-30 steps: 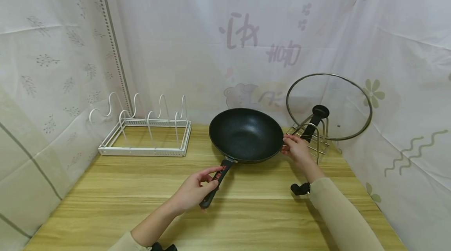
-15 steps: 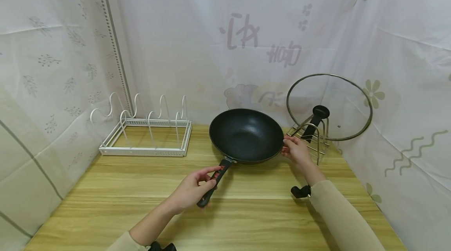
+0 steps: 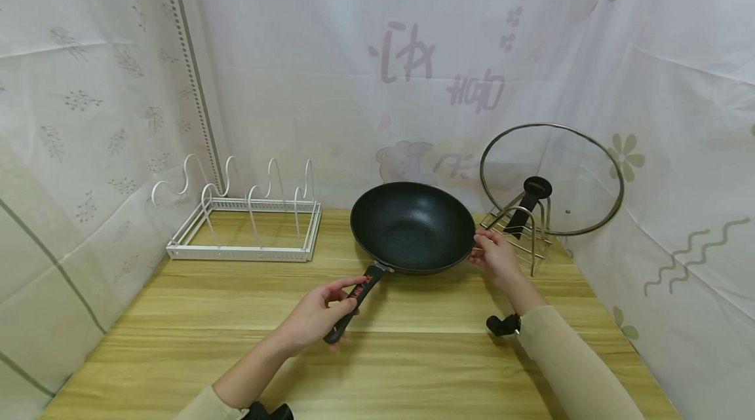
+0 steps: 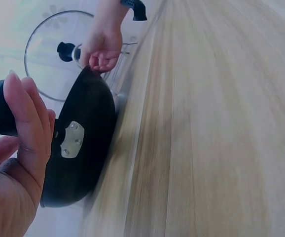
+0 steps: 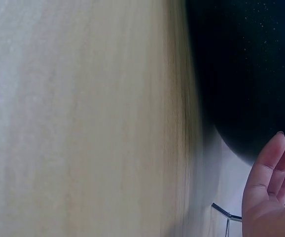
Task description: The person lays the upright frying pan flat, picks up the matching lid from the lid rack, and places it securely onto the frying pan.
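A black wok (image 3: 413,227) with a long black handle sits on the wooden table in the head view, its handle slanting toward the front left. My left hand (image 3: 318,316) grips that handle (image 3: 367,281), thumb on top and fingers beneath. In the left wrist view, the fingers (image 4: 26,111) curl about the handle, and a riveted metal bracket (image 4: 72,140) joins it to the wok's side. My right hand (image 3: 497,256) pinches the wok's right rim, thumb over the edge. The right wrist view shows the right fingers (image 5: 267,158) against the wok's dark outer wall.
Behind my right hand, a small wire rack (image 3: 533,243) holds a glass lid (image 3: 580,177) upright with its black knob facing forward. A white pot rack (image 3: 242,253) with several curved dividers stands at the back left. Patterned curtains (image 3: 295,79) enclose the table (image 3: 413,367).
The wok has turned slightly, its handle end swinging left along with my left hand. My right hand stays at the rim, nearly still.
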### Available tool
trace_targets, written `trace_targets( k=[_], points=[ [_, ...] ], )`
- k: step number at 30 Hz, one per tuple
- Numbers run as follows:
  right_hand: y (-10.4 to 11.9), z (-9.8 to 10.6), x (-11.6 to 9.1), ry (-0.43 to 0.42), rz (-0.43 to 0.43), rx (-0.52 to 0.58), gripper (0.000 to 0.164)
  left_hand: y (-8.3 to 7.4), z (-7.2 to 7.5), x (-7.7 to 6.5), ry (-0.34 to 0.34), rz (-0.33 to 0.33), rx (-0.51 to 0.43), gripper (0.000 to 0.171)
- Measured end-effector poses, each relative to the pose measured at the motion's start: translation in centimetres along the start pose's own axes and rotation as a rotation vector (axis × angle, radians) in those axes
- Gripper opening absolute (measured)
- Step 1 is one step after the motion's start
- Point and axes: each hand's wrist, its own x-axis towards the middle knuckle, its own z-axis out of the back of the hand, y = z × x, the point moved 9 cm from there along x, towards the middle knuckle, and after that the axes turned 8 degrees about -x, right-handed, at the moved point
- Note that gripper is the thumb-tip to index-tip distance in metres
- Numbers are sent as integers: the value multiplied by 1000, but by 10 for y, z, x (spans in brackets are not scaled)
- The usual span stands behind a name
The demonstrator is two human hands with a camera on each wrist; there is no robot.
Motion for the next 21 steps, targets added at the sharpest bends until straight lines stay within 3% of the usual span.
trace_targets(
  k=[21],
  points=[
    [-2, -5, -11, -17, 26, 4, 18, 1, 18, 0, -4, 24, -25, 49]
  ],
)
